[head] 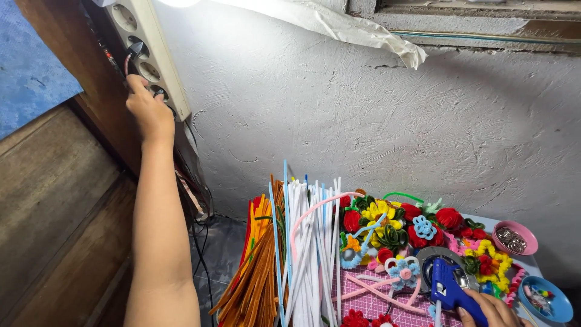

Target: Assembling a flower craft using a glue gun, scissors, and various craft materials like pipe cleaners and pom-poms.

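Note:
My left hand reaches up to a white power strip fixed on the wall and grips something at one of its sockets, just below a dark plug; what the fingers hold is hidden. At the bottom right, my right hand holds a blue glue gun over a pink cutting mat.
Bundles of white, orange and blue pipe cleaners lie on the mat's left side. Pipe-cleaner flowers in red, yellow and green are piled behind the mat. A pink bowl and a blue bowl of small parts stand at right. Wooden panels rise at left.

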